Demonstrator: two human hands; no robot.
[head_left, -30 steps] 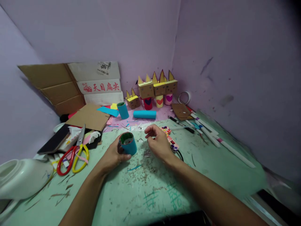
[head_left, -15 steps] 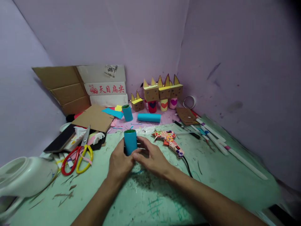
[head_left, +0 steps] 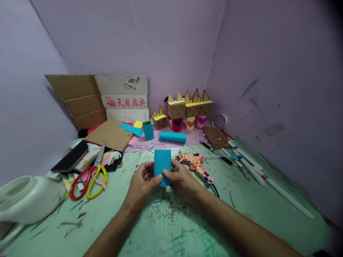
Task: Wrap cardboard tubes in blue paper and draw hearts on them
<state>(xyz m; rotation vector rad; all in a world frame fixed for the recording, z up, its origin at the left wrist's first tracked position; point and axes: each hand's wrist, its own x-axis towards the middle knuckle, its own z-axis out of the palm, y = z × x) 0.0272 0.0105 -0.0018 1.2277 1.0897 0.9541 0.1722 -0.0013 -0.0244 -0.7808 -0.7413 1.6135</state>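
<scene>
Over the middle of the green tabletop, both my hands hold a blue paper-covered tube with its side toward me. My left hand grips it from the left, thumb pressed on its lower front. On the right side my right hand does the same, its thumb close to the other. The fingers behind the tube are partly hidden. A flower-patterned glue gun lies just right of my right hand. Beyond the hands, another blue tube stands upright and a longer blue roll lies on its side.
Scissors with red and yellow handles lie at left beside a white plastic jug. Cardboard cat figures stand against the back wall near folded cardboard. White sticks and a pen lie at right.
The blue tube has tipped, so its open top no longer shows and its side faces me. My hands have moved slightly right with it, both thumbs now on its front.
</scene>
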